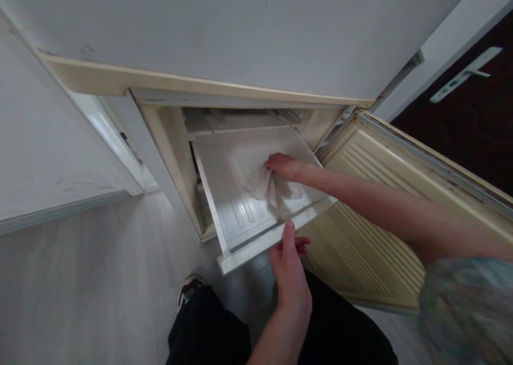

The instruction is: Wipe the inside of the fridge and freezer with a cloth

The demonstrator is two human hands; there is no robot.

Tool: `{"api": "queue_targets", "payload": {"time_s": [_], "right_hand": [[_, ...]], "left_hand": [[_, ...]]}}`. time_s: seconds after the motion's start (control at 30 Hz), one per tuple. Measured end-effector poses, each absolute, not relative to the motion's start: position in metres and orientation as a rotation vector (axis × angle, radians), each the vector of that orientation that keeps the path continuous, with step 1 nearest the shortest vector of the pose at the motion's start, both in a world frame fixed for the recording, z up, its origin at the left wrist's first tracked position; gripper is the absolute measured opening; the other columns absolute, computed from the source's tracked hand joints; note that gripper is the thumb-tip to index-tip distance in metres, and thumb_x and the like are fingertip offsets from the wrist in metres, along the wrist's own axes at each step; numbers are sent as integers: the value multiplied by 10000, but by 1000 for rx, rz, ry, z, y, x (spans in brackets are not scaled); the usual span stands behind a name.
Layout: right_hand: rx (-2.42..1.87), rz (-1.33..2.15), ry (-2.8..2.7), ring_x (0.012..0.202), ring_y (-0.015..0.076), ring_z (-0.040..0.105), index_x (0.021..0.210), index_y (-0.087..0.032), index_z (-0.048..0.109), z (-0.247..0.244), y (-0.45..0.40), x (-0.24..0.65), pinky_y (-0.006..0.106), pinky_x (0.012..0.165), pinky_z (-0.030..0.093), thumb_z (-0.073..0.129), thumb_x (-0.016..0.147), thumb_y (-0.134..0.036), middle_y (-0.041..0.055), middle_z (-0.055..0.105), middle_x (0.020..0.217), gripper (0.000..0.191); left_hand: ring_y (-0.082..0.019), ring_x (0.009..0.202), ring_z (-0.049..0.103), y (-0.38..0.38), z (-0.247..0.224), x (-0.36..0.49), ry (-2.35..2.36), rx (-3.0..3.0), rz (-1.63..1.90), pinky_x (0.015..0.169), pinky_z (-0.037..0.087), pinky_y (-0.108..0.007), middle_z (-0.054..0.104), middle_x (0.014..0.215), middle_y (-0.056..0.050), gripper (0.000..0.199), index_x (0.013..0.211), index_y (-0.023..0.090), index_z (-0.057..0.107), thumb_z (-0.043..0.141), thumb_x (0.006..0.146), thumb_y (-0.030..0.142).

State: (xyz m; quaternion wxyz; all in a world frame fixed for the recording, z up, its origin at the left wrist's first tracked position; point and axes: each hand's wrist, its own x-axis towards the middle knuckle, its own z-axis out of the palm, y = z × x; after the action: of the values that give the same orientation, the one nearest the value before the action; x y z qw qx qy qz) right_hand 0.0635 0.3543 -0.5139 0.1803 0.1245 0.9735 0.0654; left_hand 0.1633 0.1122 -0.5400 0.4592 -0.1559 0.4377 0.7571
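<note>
A shallow white tray (218, 170) is pulled partway out of an open fridge-like compartment (170, 140). My left hand (290, 263) grips its front edge, the thumb on top and the other fingers below. Over the tray, my right hand (284, 167) is closed on a pale, crumpled cloth (271, 193) that lies against the tray's bottom. The cloth is slightly blurred, and part of it spreads toward the tray's front right.
A cream ribbed door (360, 231) stands open at the right, below my right arm. Behind it is a dark door with a metal handle (467, 74). My legs and one shoe (190, 287) are below the tray, on a grey floor (100, 279).
</note>
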Motion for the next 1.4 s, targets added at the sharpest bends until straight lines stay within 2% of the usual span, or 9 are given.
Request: {"api": "queue_targets", "payload": {"time_s": [0.1, 0.2, 0.33, 0.53, 0.73, 0.83, 0.97, 1.1, 1.4], "right_hand": [[722, 292, 2978, 1412, 334, 532, 1509, -73, 583, -508, 390, 30, 375, 1123, 452, 581, 1036, -150, 247, 505, 1557, 479], [868, 208, 2972, 1385, 321, 554, 1499, -26, 568, -518, 413, 3, 364, 1132, 450, 518, 1082, -224, 258, 562, 1495, 465], [807, 65, 2955, 1324, 302, 607, 1511, -98, 592, -540, 421, -12, 347, 1116, 454, 524, 1094, -263, 222, 594, 1481, 453], [520, -38, 2868, 1251, 276, 651, 1340, -92, 723, -540, 406, 23, 307, 1025, 461, 619, 1041, -172, 189, 703, 1342, 327], [114, -155, 2441, 836, 173, 642, 1038, -119, 821, -539, 358, 102, 251, 763, 412, 830, 857, -173, 67, 781, 953, 189], [100, -163, 2275, 776, 162, 614, 1006, -131, 828, -537, 348, 117, 259, 732, 405, 834, 796, -110, 52, 772, 905, 212], [361, 143, 2604, 1055, 263, 675, 1133, -89, 807, -512, 378, 93, 325, 929, 486, 636, 909, -27, 188, 744, 1165, 288], [759, 434, 2945, 1359, 325, 544, 1440, -30, 630, -502, 419, 55, 410, 1138, 453, 372, 1002, -1, 263, 533, 1517, 508], [814, 197, 2928, 1386, 284, 578, 1539, -104, 553, -553, 453, 14, 353, 1168, 457, 548, 1082, -243, 215, 550, 1539, 478]], "left_hand": [[-160, 643, 612, 113, -543, 165, 1089, -348, 1844, 669, 442, -300, 735, 734, -86, 581, 779, 135, 731, 810, 781, 711], [-163, 640, 601, 113, -544, 166, 1106, -340, 1842, 668, 439, -302, 727, 718, -95, 596, 702, 141, 714, 798, 793, 724], [-173, 641, 596, 113, -544, 166, 1130, -348, 1840, 664, 436, -307, 723, 703, -97, 606, 709, 142, 726, 792, 785, 739], [-168, 631, 610, 113, -543, 164, 1138, -350, 1841, 634, 432, -291, 710, 700, -83, 567, 719, 143, 713, 811, 763, 700], [-180, 686, 652, 113, -538, 163, 1091, -373, 1903, 625, 449, -277, 724, 750, -73, 545, 851, 130, 734, 839, 744, 654], [-180, 705, 666, 112, -537, 163, 1069, -365, 1909, 623, 447, -273, 744, 808, -85, 538, 927, 118, 748, 836, 770, 625], [-176, 694, 662, 112, -537, 162, 1079, -375, 1886, 625, 452, -277, 748, 804, -99, 553, 887, 117, 740, 844, 747, 642], [-170, 653, 632, 114, -538, 163, 1088, -401, 1881, 606, 440, -278, 729, 739, -92, 582, 808, 132, 733, 869, 686, 685], [-160, 623, 612, 111, -544, 164, 1116, -358, 1844, 619, 448, -280, 716, 707, -90, 562, 693, 146, 729, 845, 752, 693]]}}
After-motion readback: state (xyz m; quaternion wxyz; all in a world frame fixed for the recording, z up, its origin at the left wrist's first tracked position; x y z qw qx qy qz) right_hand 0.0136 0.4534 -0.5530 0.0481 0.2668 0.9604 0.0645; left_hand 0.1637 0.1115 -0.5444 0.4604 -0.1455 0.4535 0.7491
